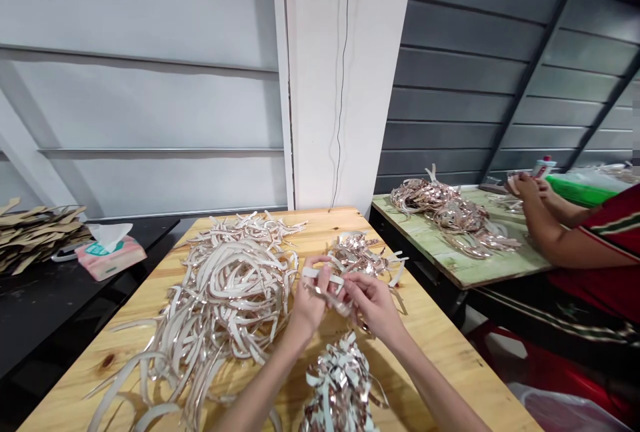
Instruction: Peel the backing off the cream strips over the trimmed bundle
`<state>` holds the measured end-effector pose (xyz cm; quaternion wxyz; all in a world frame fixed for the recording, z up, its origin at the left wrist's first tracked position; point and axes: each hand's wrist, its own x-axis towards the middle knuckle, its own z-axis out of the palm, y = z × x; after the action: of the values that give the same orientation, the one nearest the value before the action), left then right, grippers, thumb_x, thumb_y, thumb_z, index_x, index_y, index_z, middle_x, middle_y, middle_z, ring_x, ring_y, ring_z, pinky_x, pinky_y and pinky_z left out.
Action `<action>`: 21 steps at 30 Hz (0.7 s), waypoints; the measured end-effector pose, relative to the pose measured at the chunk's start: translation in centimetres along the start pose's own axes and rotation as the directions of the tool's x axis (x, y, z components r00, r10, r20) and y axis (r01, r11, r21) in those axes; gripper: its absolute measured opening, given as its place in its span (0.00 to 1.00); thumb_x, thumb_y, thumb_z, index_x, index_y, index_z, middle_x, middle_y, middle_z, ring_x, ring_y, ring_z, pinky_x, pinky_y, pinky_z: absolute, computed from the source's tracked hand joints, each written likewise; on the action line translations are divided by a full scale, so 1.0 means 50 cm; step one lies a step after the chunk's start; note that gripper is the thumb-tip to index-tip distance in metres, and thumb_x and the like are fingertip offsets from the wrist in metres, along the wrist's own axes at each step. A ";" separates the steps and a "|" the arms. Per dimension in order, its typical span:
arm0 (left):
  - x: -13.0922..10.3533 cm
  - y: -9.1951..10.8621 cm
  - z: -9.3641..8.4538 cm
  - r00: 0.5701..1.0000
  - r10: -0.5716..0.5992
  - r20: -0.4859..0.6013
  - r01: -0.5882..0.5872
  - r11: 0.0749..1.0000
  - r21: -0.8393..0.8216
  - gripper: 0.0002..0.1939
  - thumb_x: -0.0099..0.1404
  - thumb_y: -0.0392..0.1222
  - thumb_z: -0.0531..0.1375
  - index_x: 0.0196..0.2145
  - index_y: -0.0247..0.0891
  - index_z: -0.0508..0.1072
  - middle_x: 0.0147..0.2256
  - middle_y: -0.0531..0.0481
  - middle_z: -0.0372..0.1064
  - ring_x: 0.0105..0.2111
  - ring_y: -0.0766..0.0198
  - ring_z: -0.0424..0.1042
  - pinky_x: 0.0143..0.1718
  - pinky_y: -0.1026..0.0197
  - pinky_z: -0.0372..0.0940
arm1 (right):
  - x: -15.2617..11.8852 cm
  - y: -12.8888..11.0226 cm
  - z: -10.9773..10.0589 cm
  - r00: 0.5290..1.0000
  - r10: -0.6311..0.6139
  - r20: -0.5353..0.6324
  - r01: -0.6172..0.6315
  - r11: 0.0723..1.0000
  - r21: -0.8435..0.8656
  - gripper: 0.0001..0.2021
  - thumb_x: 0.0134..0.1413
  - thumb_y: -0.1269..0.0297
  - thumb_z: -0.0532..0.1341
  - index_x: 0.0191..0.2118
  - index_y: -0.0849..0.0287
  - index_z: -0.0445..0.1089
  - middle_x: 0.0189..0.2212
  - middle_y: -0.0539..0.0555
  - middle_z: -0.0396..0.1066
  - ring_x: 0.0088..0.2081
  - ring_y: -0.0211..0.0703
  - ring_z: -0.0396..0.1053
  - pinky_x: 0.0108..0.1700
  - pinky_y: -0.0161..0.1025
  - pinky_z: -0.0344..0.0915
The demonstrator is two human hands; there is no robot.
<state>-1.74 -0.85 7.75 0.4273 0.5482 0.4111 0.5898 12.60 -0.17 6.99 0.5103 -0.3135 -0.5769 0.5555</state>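
Above the middle of the wooden table (425,352), my left hand (313,295) has its fingers closed on a white-backed strip (323,277). Close beside it on the right, my right hand (370,302) pinches the same strip near its right end. Some shiny, blurred strip hangs below the fingers. To the left lies a large tangle of white and rose-gold strips (235,285). Just behind my hands is a smaller shiny heap (360,253). Nearer to me, between my forearms, sits a bunch of short curled metallic pieces (340,385).
A tissue box (111,259) and brown strips (35,235) rest on a black table at the left. At the right, a person in a red sleeve (610,232) works at a green-topped table (470,275) with more shiny strips (450,212) and a bottle (544,167).
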 end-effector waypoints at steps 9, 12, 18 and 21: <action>-0.019 -0.051 0.017 0.999 0.000 -0.033 0.002 0.998 0.069 0.23 0.68 0.64 0.56 0.30 0.42 0.62 0.23 0.56 0.59 0.22 0.66 0.61 0.24 0.62 0.61 | -0.012 0.013 0.007 0.999 -0.051 0.020 0.053 0.995 -0.089 0.14 0.61 0.53 0.63 0.37 0.60 0.72 0.25 0.51 0.74 0.21 0.39 0.70 0.23 0.35 0.69; -0.022 -0.057 0.019 0.999 -0.037 -0.018 0.038 0.999 0.014 0.23 0.68 0.65 0.55 0.29 0.42 0.61 0.22 0.56 0.59 0.20 0.65 0.61 0.22 0.62 0.61 | -0.012 0.012 0.010 0.999 -0.034 0.011 0.035 0.998 -0.061 0.13 0.61 0.53 0.63 0.37 0.60 0.72 0.25 0.52 0.74 0.22 0.41 0.71 0.23 0.35 0.70; -0.020 -0.068 0.019 0.999 -0.035 -0.018 0.034 0.998 -0.050 0.23 0.68 0.63 0.55 0.29 0.41 0.61 0.22 0.56 0.57 0.21 0.66 0.60 0.21 0.63 0.59 | -0.008 0.006 0.013 1.000 -0.014 0.013 0.014 1.000 0.024 0.16 0.57 0.50 0.66 0.35 0.60 0.72 0.22 0.50 0.73 0.19 0.38 0.69 0.19 0.33 0.68; -0.026 -0.062 0.019 0.999 -0.006 -0.039 0.006 1.000 -0.007 0.23 0.69 0.63 0.55 0.29 0.42 0.60 0.23 0.56 0.57 0.21 0.66 0.59 0.22 0.63 0.59 | -0.007 0.006 0.016 0.999 -0.035 0.029 0.035 0.999 0.012 0.17 0.56 0.49 0.67 0.35 0.60 0.72 0.23 0.51 0.74 0.20 0.39 0.70 0.21 0.33 0.69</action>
<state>-0.60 -1.17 4.48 0.4228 0.5337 0.4191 0.6007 11.90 -0.70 6.73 0.5134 -0.2924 -0.5865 0.5540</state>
